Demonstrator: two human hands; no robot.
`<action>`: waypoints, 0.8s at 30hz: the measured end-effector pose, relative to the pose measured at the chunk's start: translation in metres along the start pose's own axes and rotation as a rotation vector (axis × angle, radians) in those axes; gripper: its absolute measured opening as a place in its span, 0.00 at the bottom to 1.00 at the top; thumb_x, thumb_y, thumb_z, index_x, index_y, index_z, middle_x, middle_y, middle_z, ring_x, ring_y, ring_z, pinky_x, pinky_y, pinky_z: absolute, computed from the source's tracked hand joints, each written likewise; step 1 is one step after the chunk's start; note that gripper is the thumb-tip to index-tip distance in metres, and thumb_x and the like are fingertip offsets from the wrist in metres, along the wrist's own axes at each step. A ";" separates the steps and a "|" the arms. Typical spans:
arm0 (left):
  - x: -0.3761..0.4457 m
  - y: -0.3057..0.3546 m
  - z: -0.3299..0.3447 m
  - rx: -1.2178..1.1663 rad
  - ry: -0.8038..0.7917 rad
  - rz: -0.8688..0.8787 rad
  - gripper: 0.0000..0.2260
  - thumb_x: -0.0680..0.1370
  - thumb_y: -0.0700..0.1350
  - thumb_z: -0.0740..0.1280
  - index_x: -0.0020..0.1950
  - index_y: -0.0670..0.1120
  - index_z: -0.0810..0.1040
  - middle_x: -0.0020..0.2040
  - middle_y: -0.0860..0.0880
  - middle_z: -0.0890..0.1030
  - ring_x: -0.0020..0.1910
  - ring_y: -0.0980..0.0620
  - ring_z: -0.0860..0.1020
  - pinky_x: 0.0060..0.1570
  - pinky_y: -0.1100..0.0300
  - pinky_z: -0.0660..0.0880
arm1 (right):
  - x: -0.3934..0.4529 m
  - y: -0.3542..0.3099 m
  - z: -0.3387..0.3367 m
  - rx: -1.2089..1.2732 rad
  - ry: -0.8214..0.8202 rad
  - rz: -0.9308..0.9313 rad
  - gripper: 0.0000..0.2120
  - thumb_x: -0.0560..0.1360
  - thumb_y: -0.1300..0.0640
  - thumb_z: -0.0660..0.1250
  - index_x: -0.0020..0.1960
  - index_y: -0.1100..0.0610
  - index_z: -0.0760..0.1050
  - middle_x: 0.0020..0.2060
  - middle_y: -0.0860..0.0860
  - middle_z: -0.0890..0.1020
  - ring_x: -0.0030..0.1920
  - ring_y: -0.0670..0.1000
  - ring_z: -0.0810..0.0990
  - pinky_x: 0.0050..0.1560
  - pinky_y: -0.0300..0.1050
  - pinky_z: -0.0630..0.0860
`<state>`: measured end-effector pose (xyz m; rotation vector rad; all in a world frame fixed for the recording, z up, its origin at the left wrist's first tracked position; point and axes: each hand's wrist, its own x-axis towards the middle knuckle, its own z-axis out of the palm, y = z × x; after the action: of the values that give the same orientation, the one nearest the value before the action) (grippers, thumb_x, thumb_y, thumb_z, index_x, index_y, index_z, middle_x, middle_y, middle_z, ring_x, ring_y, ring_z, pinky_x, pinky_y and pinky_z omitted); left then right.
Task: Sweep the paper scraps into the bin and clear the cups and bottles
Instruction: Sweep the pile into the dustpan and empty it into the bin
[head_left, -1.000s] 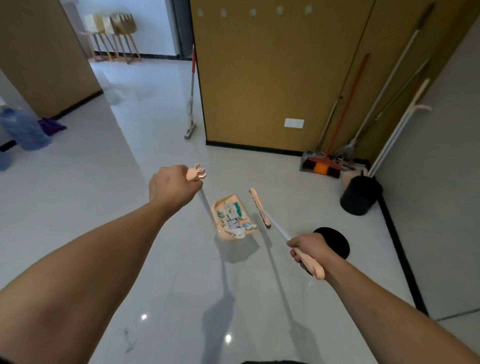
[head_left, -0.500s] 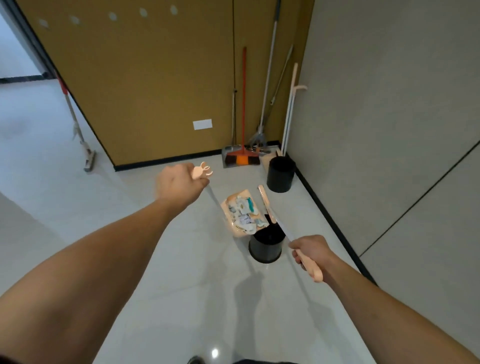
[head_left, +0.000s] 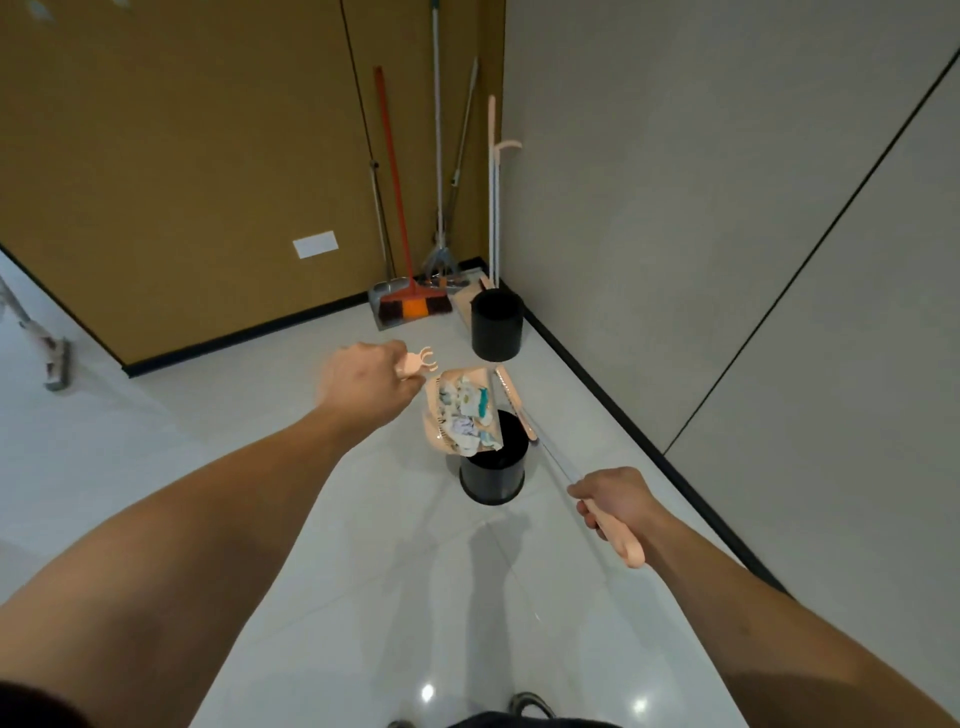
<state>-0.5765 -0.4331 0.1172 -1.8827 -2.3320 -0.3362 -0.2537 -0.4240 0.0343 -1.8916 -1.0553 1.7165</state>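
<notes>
Views: one only — a wide-angle camera worn on the person's head.
Direction: forward and down, toward the corner where the ochre wall (head_left: 197, 156) meets the grey wall (head_left: 727, 182).
Height: above both outstretched forearms; the white floor (head_left: 363, 597) fills the lower frame.
Nearness: the left hand (head_left: 363, 387) and right hand (head_left: 615, 501) sit mid-frame, the near bin (head_left: 493, 475) just past them, the brooms (head_left: 415, 304) farther off in the corner.
Distortion: straight wall seams splay outward — wide-lens spread.
Overlap: none, as there is no second view.
</notes>
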 end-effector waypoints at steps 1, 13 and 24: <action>0.000 -0.001 0.003 0.012 -0.003 0.011 0.12 0.75 0.61 0.64 0.41 0.54 0.73 0.28 0.56 0.71 0.28 0.56 0.69 0.26 0.62 0.59 | 0.000 0.002 -0.001 0.007 0.003 0.005 0.05 0.73 0.64 0.72 0.44 0.67 0.80 0.30 0.57 0.78 0.24 0.51 0.72 0.24 0.38 0.69; 0.007 0.006 0.020 0.168 -0.043 0.247 0.12 0.77 0.61 0.63 0.43 0.54 0.71 0.31 0.54 0.75 0.28 0.54 0.69 0.26 0.61 0.56 | -0.016 0.001 0.001 0.031 -0.001 0.025 0.06 0.74 0.64 0.72 0.40 0.64 0.78 0.31 0.57 0.77 0.24 0.51 0.71 0.22 0.36 0.67; 0.007 0.007 0.021 0.238 -0.030 0.336 0.12 0.78 0.59 0.63 0.41 0.54 0.67 0.29 0.54 0.73 0.26 0.54 0.68 0.25 0.62 0.55 | -0.020 -0.001 0.007 0.068 0.029 0.030 0.04 0.75 0.64 0.71 0.47 0.66 0.80 0.35 0.58 0.77 0.28 0.52 0.72 0.25 0.39 0.68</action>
<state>-0.5707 -0.4193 0.0988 -2.1149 -1.9203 0.0065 -0.2598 -0.4390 0.0472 -1.8937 -0.9506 1.7140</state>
